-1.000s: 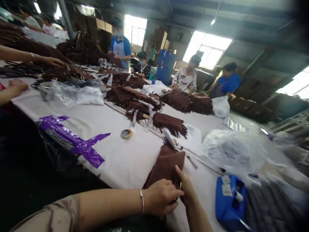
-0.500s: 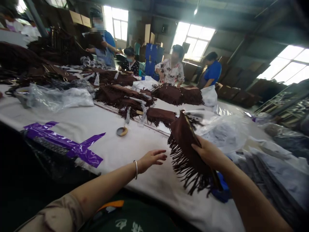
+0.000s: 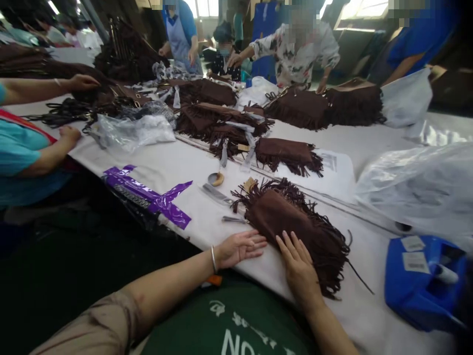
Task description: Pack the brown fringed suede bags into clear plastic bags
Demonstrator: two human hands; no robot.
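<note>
A dark brown fringed bag (image 3: 284, 217) lies flat on the white-covered table (image 3: 207, 236) in front of me, fringe spread round its edges. A tan tag (image 3: 250, 184) rests at its far left corner. My right hand (image 3: 301, 268) lies on the bag's near edge with its fingers stretched out. Beside the bag's near left corner is my left hand (image 3: 242, 248), palm turned partly up, fingers extended and holding nothing. A silver bangle (image 3: 213, 259) circles my left wrist. Grey-wrapped strips (image 3: 218, 195) lie just left of the bag.
More fringed bags (image 3: 288, 153) lie farther back. Purple tape (image 3: 168, 204) marks the near edge, beside a small roll (image 3: 215, 179). A blue tape dispenser (image 3: 424, 281) and clear plastic (image 3: 421, 187) lie right. Co-workers stand around the table; one's arm (image 3: 40, 91) reaches in from the left.
The fringed bag, held up in my right hand before, now lies on the table with that hand flat on it. My view has tilted down, and a co-worker's arms now show at left.
</note>
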